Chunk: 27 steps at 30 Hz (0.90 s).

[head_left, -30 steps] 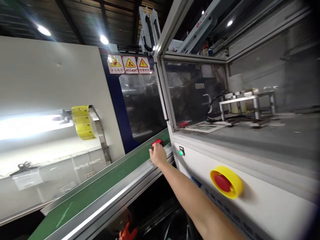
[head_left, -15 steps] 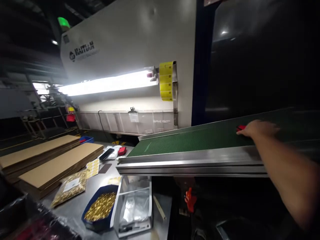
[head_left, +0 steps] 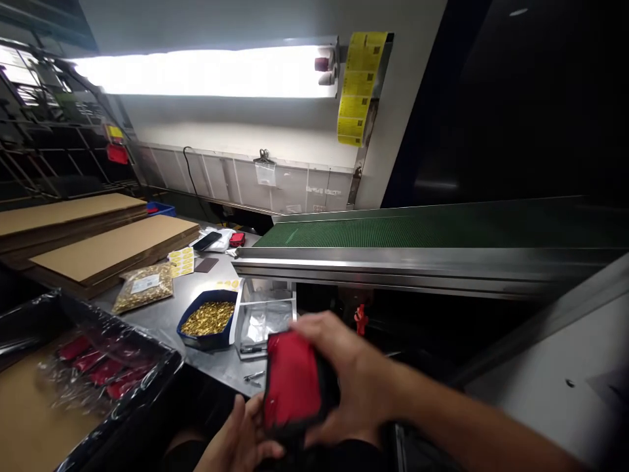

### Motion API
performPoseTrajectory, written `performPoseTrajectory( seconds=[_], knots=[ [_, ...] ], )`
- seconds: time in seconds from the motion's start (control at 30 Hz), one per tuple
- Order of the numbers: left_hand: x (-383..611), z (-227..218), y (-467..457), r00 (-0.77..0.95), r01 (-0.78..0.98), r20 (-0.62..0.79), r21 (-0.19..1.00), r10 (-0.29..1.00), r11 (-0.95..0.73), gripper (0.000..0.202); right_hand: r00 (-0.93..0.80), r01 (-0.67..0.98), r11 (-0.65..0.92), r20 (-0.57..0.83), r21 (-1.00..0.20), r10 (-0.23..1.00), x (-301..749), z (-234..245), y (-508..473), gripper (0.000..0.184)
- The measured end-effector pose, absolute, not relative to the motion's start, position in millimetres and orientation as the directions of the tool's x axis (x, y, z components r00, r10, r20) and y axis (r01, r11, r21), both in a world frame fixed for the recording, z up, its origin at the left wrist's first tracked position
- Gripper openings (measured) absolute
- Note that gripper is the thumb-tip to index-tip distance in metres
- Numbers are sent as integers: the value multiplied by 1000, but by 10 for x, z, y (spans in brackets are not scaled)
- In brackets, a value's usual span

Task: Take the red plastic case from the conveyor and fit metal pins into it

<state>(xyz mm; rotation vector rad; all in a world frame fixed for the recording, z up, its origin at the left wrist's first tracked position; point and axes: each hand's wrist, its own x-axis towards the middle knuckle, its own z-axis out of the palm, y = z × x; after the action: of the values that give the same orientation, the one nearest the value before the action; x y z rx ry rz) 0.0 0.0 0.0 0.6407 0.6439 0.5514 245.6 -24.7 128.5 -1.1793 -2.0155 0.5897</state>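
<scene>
A flat red part with a black rim point(head_left: 291, 383) is held low in front of me, between both hands. My right hand point(head_left: 361, 377) wraps round its right edge, fingers closed over the top. My left hand point(head_left: 240, 439) supports it from below at the bottom edge of the view, with a thumb on its lower left corner. Behind the hands runs the green conveyor belt point(head_left: 393, 231) with a steel side rail; the belt's visible stretch carries nothing.
On the steel table stand a blue tray of brass pieces point(head_left: 209, 320), a clear plastic box point(head_left: 265, 321), a bag of brass pieces point(head_left: 142, 286), a phone point(head_left: 207, 240) and stacked cardboard sheets point(head_left: 108, 246). A black bin lined with plastic point(head_left: 93, 373) holds several red parts at lower left.
My right hand has left the belt and come down in front of me with the red part. My left hand has come into view under it. The view has swung left and down.
</scene>
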Motion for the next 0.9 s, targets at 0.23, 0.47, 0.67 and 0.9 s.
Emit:
performPoseTrajectory(
  seconds=[0.23, 0.47, 0.67, 0.9],
  knots=[
    [-151, -78, -106, 760, -427, -379, 321, 528, 845, 67, -236, 440, 228, 133, -869, 963, 1959, 349, -517, 100],
    [-432, -206, 38, 710, -596, -320, 204, 628, 777, 76, 667, 281, -420, -139, -863, 732, 2032, -1193, 119, 86],
    [-582, -209, 104, 696, -627, -291, 198, 656, 754, 72, 655, 188, -500, -272, -845, 706, 1997, -1526, 190, 44],
    [-666, -313, 180, 697, -642, -293, 150, 654, 752, 63, 617, 100, -484, -327, -869, 715, 1966, -1040, -236, 45]
  ],
)
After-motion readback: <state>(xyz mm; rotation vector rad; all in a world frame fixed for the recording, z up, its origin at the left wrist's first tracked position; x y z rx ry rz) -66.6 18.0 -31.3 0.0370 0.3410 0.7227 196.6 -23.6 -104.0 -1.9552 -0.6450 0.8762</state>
